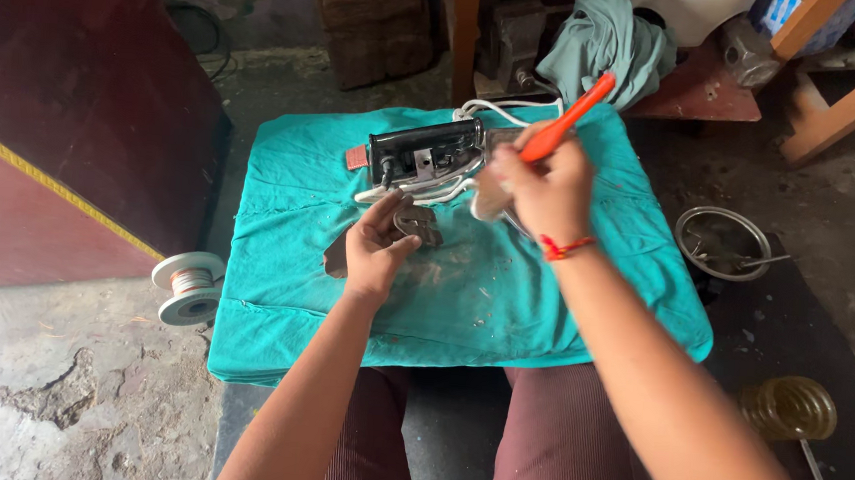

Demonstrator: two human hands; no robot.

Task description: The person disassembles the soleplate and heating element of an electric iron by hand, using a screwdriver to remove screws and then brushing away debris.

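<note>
Head view: right hand (543, 190) fingers closed around orange screwdriver (566, 119); left hand (379, 247) fingers gripping small metal part (419, 221); black iron (425, 155) on teal cloth (543, 308)

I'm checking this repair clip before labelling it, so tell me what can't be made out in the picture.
Head view only:
- Tip of the orange screwdriver: hidden behind the right hand.
- Metal piece at the left hand: partly covered by the fingers, shape unclear.
- Inside of the black appliance: too small to tell parts.
- Contents of the metal bowl: too small.
- Shelf items at the top edge: cut off.
</note>
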